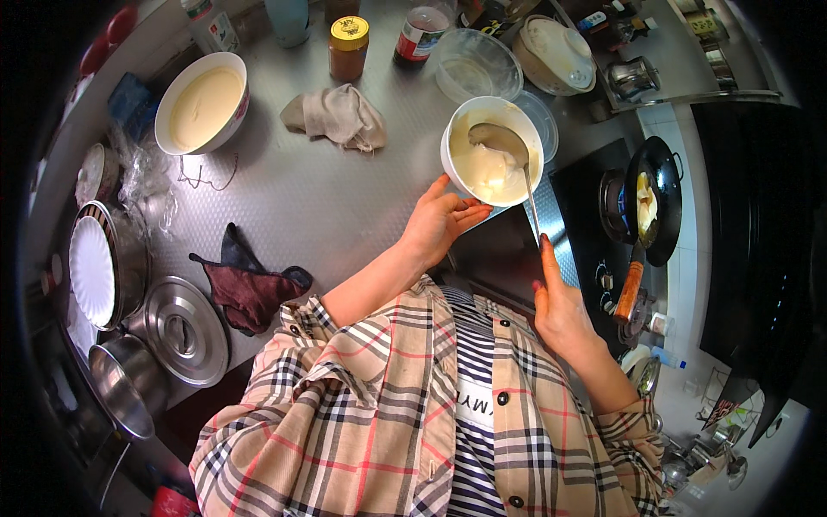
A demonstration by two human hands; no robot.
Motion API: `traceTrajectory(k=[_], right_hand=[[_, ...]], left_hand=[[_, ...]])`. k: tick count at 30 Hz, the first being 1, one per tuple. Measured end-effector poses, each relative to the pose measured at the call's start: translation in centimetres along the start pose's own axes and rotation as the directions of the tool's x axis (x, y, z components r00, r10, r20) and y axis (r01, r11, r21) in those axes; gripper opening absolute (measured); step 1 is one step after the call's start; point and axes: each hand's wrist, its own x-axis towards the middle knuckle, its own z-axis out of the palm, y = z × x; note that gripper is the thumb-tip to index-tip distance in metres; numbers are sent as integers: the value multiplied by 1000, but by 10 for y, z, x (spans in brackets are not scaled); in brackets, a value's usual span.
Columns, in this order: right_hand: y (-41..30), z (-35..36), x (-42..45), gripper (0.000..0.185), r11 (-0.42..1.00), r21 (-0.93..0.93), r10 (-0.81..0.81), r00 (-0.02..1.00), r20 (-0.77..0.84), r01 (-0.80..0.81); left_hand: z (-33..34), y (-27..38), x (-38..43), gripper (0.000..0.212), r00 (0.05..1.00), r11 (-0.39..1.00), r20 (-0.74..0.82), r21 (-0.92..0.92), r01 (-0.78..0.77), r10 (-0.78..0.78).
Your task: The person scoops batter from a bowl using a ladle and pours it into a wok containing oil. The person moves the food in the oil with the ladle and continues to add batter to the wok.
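Note:
My left hand supports a white bowl from its near left side, fingers spread along the wall and under the base. The bowl is tilted and contains a thick, pale cream-coloured mixture. In my right hand is the thin handle of a metal ladle, whose scoop rests inside the bowl against the mixture. To the right, a black wok sits on the gas stove over a blue flame. It holds a pale lump and a wooden-handled spatula.
On the steel counter stand a large bowl of pale liquid, a yellow-lidded jar, a clear plastic container and a lidded casserole. A beige cloth, dark red cloth, pot lid and steel pot lie leftward.

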Motion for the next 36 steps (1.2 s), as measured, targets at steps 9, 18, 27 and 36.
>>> traceTrajectory(k=[9,18,27,36], right_hand=[[5,7,0,80,976,-202,-64,995,79,79],[3,33,5,88,999,-46,28,986,163,-20],[27,59,5,90,980,86,-187,978,91,179],[0,12,5,84,941,333,-132,968,212,55]], left_hand=[[4,-1,6,67,998,997,53,74,-25,21],[8,0,7,62,999,994,22,97,-39,37],[7,2,16,35,1000,995,-8,93,-27,28],[13,2,16,39,999,988,2,150,-43,43]])
